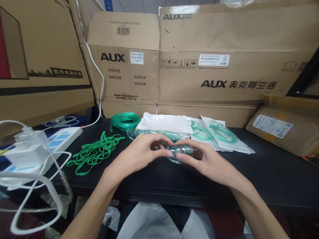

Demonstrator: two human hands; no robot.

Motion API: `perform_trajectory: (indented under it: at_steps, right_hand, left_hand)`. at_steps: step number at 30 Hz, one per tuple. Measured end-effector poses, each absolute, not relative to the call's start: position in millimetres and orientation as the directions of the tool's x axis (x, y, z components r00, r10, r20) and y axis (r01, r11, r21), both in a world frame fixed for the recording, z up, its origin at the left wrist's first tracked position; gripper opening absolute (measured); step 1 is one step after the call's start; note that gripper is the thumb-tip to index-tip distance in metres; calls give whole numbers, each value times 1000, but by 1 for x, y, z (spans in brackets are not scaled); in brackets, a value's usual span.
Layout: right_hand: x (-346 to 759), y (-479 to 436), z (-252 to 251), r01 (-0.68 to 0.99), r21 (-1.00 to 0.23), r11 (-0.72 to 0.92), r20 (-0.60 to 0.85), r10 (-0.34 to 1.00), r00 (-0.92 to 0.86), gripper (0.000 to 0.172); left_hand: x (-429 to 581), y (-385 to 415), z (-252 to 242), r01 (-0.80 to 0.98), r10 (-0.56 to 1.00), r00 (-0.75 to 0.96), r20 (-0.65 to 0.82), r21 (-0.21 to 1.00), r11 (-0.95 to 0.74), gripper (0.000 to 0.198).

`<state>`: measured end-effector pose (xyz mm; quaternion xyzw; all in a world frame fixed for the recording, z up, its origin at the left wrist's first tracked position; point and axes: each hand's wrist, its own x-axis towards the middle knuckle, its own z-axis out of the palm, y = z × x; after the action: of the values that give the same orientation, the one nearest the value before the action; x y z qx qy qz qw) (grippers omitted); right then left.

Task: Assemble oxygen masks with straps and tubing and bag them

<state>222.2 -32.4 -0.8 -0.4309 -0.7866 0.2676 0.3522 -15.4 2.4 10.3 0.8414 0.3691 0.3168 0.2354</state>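
Observation:
A clear, green-tinted plastic oxygen mask (184, 149) is held just above the black table, with its narrow connector end pointing right. My left hand (150, 147) closes on its left side, thumb and fingers pinching near the middle. From the other side my right hand (204, 155) grips it, thumb pressed on the front and fingers over the top. Both thumb tips nearly meet, and the fingers hide part of the mask. Right behind my hands lie more clear green plastic pieces (161, 134), partly covered by my left hand.
Left of my hands lie tangled green elastic straps (96, 155) and coiled green tubing (125, 121). White packages (163, 123) and bagged tubing (222, 132) sit behind. A power strip (59, 139) with white cables stands left, a taped parcel (283, 126) right. Large cartons (218, 37) wall the back.

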Motion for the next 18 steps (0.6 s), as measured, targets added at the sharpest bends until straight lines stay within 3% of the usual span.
perform_trajectory:
  at_steps: [6,18]
  right_hand:
    - [221,-36,6,401,-780,480,336,863,-378,37]
    - [223,-33,3,435,-767,472,310,865,-394,37]
  left_hand:
    - [-18,0,18,362,780,510,362,733,-576,28]
    - [-24,-1,20,460,796,520,309,684,-566,23]
